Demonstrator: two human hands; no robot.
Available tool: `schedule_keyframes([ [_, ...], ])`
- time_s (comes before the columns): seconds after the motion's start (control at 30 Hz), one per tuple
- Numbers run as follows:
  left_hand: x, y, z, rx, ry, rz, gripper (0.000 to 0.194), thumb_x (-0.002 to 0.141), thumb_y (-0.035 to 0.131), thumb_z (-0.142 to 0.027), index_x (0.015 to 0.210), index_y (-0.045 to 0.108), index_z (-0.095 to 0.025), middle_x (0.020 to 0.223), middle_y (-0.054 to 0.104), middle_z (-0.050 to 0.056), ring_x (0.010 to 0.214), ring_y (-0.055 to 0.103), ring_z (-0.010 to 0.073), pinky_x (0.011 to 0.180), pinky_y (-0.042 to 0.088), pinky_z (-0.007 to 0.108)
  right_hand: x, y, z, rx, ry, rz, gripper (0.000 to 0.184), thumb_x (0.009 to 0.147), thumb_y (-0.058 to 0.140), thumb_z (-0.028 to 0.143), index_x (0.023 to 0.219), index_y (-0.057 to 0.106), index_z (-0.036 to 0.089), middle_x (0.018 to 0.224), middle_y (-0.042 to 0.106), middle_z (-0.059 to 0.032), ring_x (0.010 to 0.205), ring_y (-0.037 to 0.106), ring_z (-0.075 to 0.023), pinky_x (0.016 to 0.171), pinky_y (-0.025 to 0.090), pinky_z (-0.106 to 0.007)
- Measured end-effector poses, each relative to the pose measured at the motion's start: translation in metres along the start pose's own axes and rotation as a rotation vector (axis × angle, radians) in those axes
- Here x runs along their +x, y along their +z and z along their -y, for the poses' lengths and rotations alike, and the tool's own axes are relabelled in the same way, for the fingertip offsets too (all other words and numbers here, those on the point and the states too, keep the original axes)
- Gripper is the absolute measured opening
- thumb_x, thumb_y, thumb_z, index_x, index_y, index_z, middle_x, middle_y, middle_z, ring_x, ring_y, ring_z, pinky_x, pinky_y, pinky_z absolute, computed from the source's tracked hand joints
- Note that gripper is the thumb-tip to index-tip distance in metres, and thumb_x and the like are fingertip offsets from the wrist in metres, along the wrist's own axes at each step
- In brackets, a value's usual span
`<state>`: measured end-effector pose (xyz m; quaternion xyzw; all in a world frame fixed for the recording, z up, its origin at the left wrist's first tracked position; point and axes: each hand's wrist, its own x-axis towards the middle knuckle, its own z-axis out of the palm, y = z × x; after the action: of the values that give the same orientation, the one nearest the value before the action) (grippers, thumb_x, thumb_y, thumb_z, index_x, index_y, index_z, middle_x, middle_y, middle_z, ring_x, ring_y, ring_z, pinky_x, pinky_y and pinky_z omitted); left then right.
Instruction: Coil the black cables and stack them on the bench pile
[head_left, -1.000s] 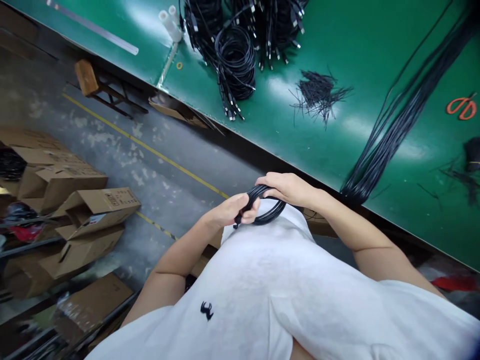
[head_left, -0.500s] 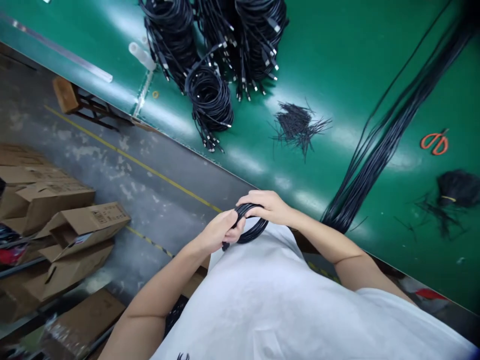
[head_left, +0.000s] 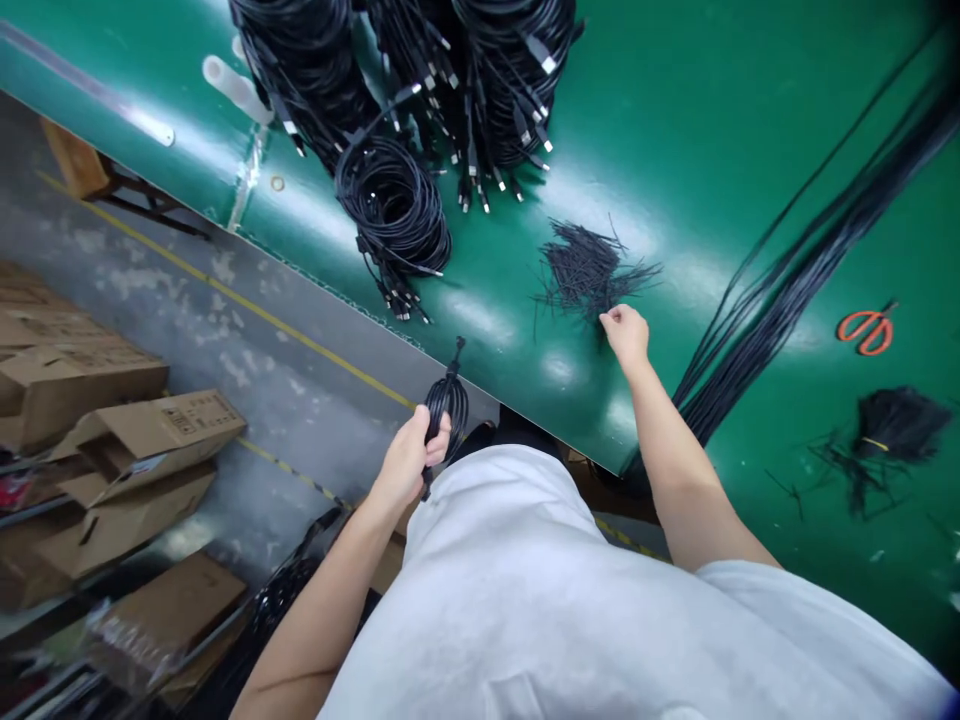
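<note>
In front of my body, my left hand [head_left: 417, 452] is closed round a coiled black cable [head_left: 452, 398]. The coil hangs over the floor beside the table edge, with a cable end and connector sticking up from its top. My right hand [head_left: 627, 332] reaches over the table, its thumb and fingers pinched at the near edge of a pile of short black twist ties [head_left: 583, 268]. What lies right between those fingertips is tiny and partly hidden, but it appears to be a tie from the pile.
Bundles of coiled USB cables [head_left: 397, 205] stand on the green table [head_left: 720, 130]. Long black cables [head_left: 795, 270] run across its right side, near orange-handled scissors [head_left: 866, 328] and a banded bunch of ties [head_left: 902, 422]. Cardboard boxes [head_left: 154, 430] and a wooden stool [head_left: 75, 160] stand left.
My right hand has left the cable coil and moved up and right to the tie pile. My left hand has kept the coil and shifted slightly left and up. The view has shifted a little.
</note>
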<state>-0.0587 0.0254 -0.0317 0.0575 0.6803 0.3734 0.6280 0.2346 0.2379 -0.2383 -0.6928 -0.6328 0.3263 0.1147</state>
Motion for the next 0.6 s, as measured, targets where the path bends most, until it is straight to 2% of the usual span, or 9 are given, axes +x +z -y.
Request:
schedule_keyframes([
  [0.13,0.011,0.008,0.002,-0.025,0.012,0.051,0.048,0.085,0.056,-0.061,0.077,0.055,-0.014,0.051,0.032,-0.009,0.041,0.022,0.0035,0.042,0.017,0.017,-0.016,-0.025,-0.004,-0.002,0.011,-0.054,0.023,0.084,0.064,0.031,0.068,0.052,0.019,0.066,0.050,-0.0008,0.060,0.031,-0.0103,0.060,0.023,-0.030],
  [0.23,0.016,0.016,0.001,-0.002,0.100,0.152,0.046,0.085,0.060,-0.060,0.081,0.056,-0.014,0.054,0.034,-0.009,0.043,0.023,0.0031,0.043,0.018,0.018,-0.056,-0.051,0.006,0.121,-0.004,-0.017,0.019,0.090,0.056,0.034,0.080,0.061,0.019,0.067,0.056,-0.0019,0.056,0.040,-0.0101,0.060,0.030,-0.029],
  [0.27,0.017,0.020,0.000,0.015,0.130,0.192,0.047,0.085,0.060,-0.061,0.083,0.056,-0.014,0.055,0.035,-0.008,0.044,0.024,0.0034,0.044,0.019,0.018,-0.076,-0.056,0.015,0.219,-0.008,0.068,0.020,0.091,0.055,0.036,0.086,0.064,0.018,0.067,0.058,-0.0018,0.055,0.044,-0.0102,0.059,0.033,-0.028],
  [0.33,0.015,0.027,-0.005,0.065,0.180,0.272,0.048,0.087,0.057,-0.063,0.087,0.056,-0.015,0.057,0.036,-0.008,0.046,0.026,0.0046,0.045,0.021,0.019,-0.123,-0.057,0.039,0.432,-0.020,0.378,0.027,0.089,0.057,0.041,0.097,0.069,0.018,0.069,0.062,-0.0012,0.055,0.050,-0.0111,0.056,0.038,-0.026],
  [0.4,0.011,0.036,-0.011,0.161,0.218,0.368,0.048,0.090,0.050,-0.063,0.089,0.056,-0.016,0.058,0.038,-0.007,0.048,0.029,0.0064,0.048,0.026,0.021,-0.166,-0.046,0.071,0.579,-0.035,0.693,0.030,0.084,0.063,0.044,0.097,0.071,0.018,0.070,0.063,-0.0003,0.057,0.052,-0.0116,0.054,0.039,-0.024],
  [0.43,0.010,0.040,-0.014,0.225,0.235,0.418,0.048,0.091,0.048,-0.064,0.088,0.056,-0.016,0.059,0.040,-0.006,0.050,0.031,0.0072,0.050,0.028,0.022,-0.181,-0.038,0.088,0.643,-0.030,0.769,0.030,0.082,0.063,0.045,0.094,0.071,0.019,0.068,0.062,0.0002,0.057,0.052,-0.0113,0.053,0.038,-0.024],
  [0.47,0.008,0.043,-0.016,0.294,0.245,0.469,0.049,0.092,0.048,-0.064,0.086,0.057,-0.016,0.059,0.042,-0.006,0.052,0.033,0.0079,0.052,0.031,0.023,-0.191,-0.028,0.105,0.718,-0.012,0.776,0.030,0.081,0.062,0.046,0.090,0.070,0.019,0.066,0.060,0.0009,0.057,0.050,-0.0109,0.052,0.037,-0.023],
  [0.53,0.006,0.047,-0.017,0.388,0.256,0.544,0.051,0.090,0.049,-0.065,0.082,0.057,-0.016,0.060,0.046,-0.004,0.054,0.038,0.0090,0.056,0.034,0.024,-0.197,-0.009,0.133,0.902,0.044,0.662,0.030,0.080,0.059,0.046,0.087,0.069,0.019,0.060,0.053,0.0029,0.054,0.044,-0.0096,0.052,0.034,-0.022],
  [0.6,0.007,0.046,-0.011,0.373,0.287,0.528,0.052,0.089,0.050,-0.066,0.079,0.056,-0.016,0.061,0.049,-0.003,0.055,0.040,0.0093,0.058,0.036,0.024,-0.191,0.002,0.151,1.056,0.083,0.554,0.029,0.076,0.058,0.044,0.087,0.068,0.019,0.055,0.045,0.0050,0.051,0.036,-0.0081,0.051,0.030,-0.022],
])
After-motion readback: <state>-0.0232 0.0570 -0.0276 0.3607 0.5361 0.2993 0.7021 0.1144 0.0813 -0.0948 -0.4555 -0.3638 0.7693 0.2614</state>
